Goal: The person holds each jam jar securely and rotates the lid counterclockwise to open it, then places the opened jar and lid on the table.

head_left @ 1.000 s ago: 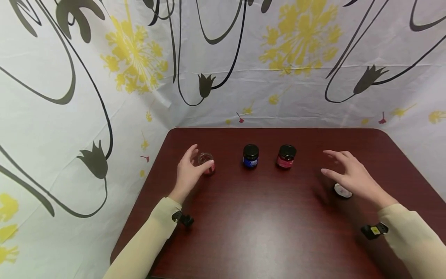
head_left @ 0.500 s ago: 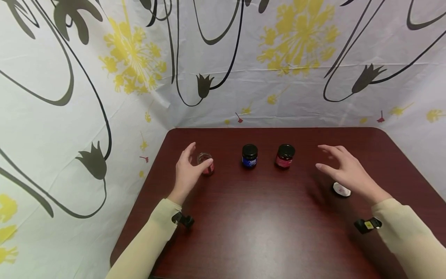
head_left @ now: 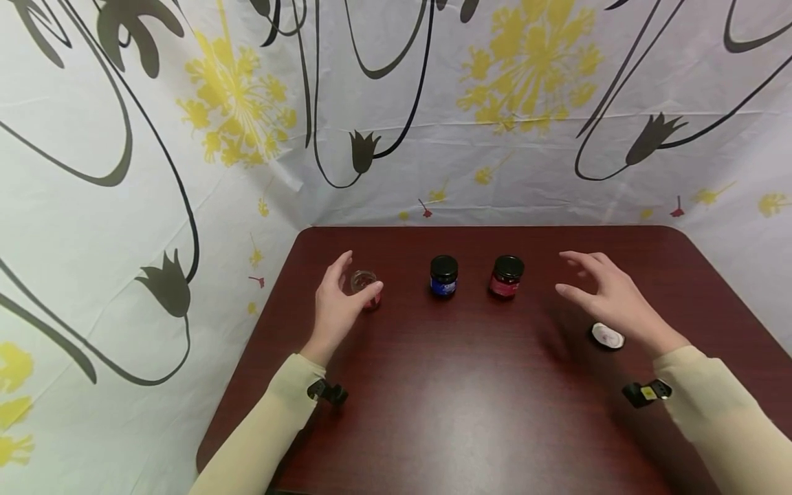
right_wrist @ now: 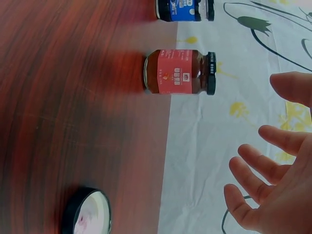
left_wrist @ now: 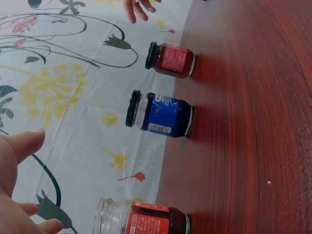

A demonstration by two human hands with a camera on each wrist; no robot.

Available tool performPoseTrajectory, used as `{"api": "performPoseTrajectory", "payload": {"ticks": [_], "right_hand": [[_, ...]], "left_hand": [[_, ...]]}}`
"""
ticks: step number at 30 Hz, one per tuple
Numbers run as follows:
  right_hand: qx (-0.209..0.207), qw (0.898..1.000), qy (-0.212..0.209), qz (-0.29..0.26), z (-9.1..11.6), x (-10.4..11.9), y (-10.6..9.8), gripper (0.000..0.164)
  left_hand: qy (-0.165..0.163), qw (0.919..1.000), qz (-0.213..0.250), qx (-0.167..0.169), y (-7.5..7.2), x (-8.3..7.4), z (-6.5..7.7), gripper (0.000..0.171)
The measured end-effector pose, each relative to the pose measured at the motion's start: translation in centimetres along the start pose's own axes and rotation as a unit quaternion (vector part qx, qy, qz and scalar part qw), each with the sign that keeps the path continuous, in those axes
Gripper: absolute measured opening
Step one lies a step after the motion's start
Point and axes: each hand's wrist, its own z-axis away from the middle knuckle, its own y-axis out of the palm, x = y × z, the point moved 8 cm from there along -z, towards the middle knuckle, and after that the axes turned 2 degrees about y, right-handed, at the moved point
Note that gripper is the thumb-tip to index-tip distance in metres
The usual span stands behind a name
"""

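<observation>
My left hand (head_left: pixel 337 309) hovers over a lidless glass jar (head_left: pixel 364 278) with a red label, thumb and fingers spread apart. In the left wrist view this open jar (left_wrist: pixel 148 222) stands upright with dark contents, and a gap shows between it and the hand. My right hand (head_left: pixel 612 299) is in the air on the right, fingers loosely bent, holding nothing. Below it a black lid (head_left: pixel 608 336) lies with its pale inner side up, stained in the right wrist view. Nearest to the right hand's fingertips is a capped jar with a red label (head_left: pixel 507 278).
Between the open jar and the capped red one stands a jar with a blue label (head_left: pixel 443 278) and black lid. All are on a dark red wooden table (head_left: pixel 433 399) with rounded far corners. A patterned white cloth (head_left: pixel 396 172) hangs behind and at the sides.
My right hand has shifted left and slightly farther from me, toward the capped red-label jar. The left hand has hardly moved; the jars and lid stay in place.
</observation>
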Motion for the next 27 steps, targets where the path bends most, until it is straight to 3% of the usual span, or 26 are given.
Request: {"api": "performPoseTrajectory", "payload": {"ticks": [8,27], "right_hand": [[-0.004,1.000,-0.008,-0.003,-0.3,0.7,0.0,0.063],[-0.016,1.000,-0.019,-0.017,-1.0,2.2,0.3,0.061]], "left_hand": [[0.018,0.9997,0.015,0.000,0.3,-0.9,0.1,0.081],[0.024,0.9971,0.063,0.035,2.3,-1.9,1.3,0.079]]}}
